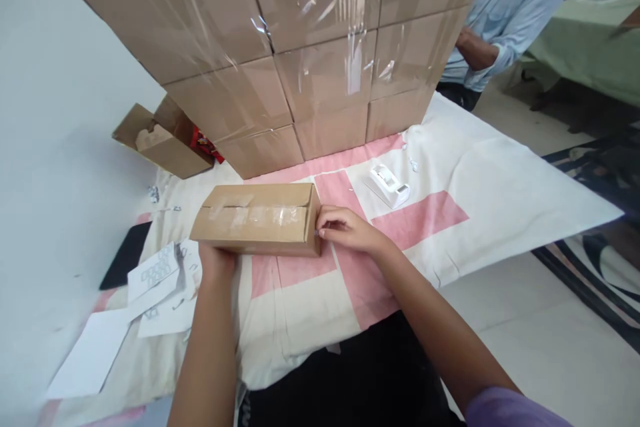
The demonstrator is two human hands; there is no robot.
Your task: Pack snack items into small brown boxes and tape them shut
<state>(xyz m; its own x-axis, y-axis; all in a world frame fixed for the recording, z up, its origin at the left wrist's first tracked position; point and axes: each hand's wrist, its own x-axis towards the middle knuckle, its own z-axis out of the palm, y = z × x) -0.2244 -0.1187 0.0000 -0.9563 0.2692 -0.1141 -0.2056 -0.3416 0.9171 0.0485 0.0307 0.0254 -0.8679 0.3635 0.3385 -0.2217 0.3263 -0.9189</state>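
A closed cardboard box lies on the cloth, strips of clear tape along its top seam. My left hand grips the box at its near left corner, the fingers hidden under and behind it. At the right end, my right hand has its fingers curled in a pinch against the box's end face. What those fingertips hold, if anything, is too small to make out. Beyond my right hand sits a white tape dispenser.
Stacked taped cartons rise behind the box. An opened carton with red packets stands back left. Printed papers and a black flat object lie left, by the wall. At the back right, a person in a light-blue shirt stands past the table.
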